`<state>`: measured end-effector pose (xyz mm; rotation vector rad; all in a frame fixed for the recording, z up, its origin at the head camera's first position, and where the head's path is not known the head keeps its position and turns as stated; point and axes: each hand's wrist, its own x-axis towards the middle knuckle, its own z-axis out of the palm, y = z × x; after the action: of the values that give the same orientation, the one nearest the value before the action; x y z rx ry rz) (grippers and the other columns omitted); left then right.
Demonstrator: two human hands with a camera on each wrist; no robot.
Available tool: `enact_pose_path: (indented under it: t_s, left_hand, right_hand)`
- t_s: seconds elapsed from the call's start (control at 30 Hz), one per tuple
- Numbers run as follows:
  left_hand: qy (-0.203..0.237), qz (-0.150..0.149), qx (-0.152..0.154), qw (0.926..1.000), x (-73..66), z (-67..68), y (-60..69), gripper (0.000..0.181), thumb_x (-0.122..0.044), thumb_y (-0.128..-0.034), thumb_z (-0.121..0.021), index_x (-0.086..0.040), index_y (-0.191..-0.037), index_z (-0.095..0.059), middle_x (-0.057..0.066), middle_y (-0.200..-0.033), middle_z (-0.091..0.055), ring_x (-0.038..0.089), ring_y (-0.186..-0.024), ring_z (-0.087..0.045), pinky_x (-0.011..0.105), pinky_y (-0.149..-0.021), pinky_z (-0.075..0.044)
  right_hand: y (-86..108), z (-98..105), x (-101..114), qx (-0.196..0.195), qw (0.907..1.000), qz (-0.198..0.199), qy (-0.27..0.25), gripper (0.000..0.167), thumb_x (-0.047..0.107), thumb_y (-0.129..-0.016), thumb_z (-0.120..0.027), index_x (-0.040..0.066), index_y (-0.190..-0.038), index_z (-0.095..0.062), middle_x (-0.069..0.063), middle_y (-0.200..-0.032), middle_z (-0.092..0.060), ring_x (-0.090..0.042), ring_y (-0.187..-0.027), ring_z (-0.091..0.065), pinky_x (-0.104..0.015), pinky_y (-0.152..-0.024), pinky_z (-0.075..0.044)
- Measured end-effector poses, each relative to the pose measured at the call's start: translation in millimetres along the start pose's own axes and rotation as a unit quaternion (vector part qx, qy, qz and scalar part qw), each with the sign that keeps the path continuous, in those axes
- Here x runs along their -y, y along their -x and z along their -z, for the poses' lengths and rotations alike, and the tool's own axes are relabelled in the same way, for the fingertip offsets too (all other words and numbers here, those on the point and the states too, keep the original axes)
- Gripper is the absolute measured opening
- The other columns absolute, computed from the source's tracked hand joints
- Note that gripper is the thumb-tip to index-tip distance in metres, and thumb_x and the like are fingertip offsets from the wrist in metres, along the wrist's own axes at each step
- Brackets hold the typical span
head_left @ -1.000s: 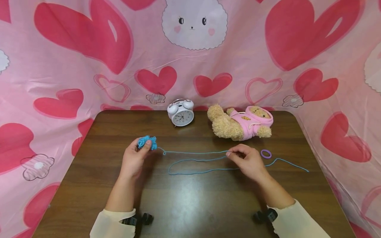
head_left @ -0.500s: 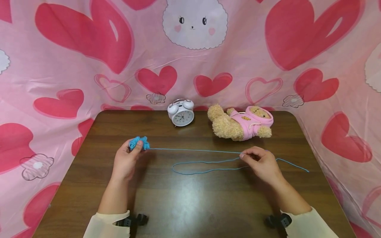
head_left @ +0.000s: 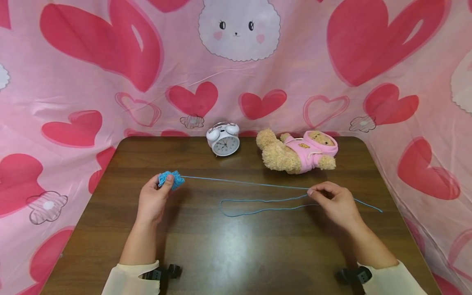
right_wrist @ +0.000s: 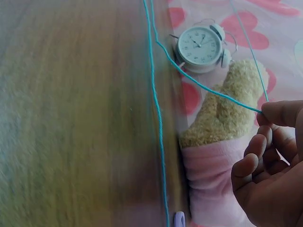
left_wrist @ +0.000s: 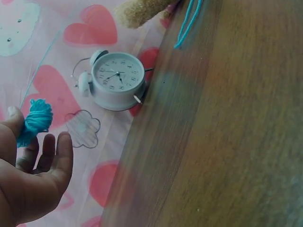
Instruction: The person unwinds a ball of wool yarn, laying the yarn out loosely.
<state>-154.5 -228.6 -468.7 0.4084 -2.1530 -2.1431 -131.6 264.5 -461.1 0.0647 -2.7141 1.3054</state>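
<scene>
Both hands point(head_left: 152, 200) point(head_left: 338, 205) apart (yarn point(head_left: 244, 182) taut).

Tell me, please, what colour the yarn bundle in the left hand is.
Turquoise blue; the yarn bundle shows best in the left wrist view.

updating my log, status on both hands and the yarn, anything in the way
Left hand holding blue yarn bundle; right hand pinching its strand. Strand straight between them. White clock and teddy bear behind, apart from it.

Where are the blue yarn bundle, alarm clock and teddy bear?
Blue yarn bundle point(head_left: 177, 180): head view, on its wound strands.
Alarm clock point(head_left: 226, 146): head view, on its dial.
Teddy bear point(head_left: 304, 155): head view, on its pink-clad torso.
</scene>
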Motion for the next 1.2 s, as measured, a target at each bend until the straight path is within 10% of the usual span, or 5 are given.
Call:
enact_pose_path:
  t_s: [0.4, 0.67, 1.2]
  left_hand:
    - [0.085, -0.026, 0.031, 0.9956, 6.1, 12.9, 0.1, 0.023, -0.015, -0.1007, -0.069, -0.002, -0.118, -0.059, 0.003, -0.11, -0.067, 0.012, -0.097, -0.071, 0.036, -0.093, -0.059]
    - [0.078, -0.005, -0.004, 0.997, 4.3, 23.1, 0.4, 0.024, -0.016, -0.0997, -0.071, -0.006, -0.12, -0.063, -0.003, -0.1, -0.069, 0.009, -0.085, -0.065, 0.027, -0.082, -0.059]
    - [0.1, 0.017, -0.022, 0.9946, 4.8, 43.7, -0.1, 0.028, -0.018, -0.0978, -0.074, -0.009, -0.123, -0.066, -0.001, -0.105, -0.068, 0.012, -0.09, -0.066, 0.028, -0.084, -0.056]
  right_hand:
    - [-0.7, 25.1, -12.5, -0.033, 0.9987, -0.039, -0.005, 0.02, 0.027, -0.097, -0.076, 0.008, -0.101, -0.079, 0.014, -0.092, -0.073, 0.001, -0.085, -0.06, -0.014, -0.071, -0.045]
    - [3.3, 45.7, -25.5, -0.078, 0.9936, -0.075, -0.032, 0.026, 0.026, -0.095, -0.077, 0.001, -0.104, -0.077, 0.024, -0.083, -0.069, -0.002, -0.078, -0.055, -0.015, -0.065, -0.044]
    - [17.1, 82.2, -60.7, -0.1, 0.9786, -0.171, -0.055, 0.006, 0.029, -0.097, -0.074, 0.029, -0.094, -0.079, 0.021, -0.072, -0.065, -0.005, -0.066, -0.053, -0.019, -0.057, -0.044]
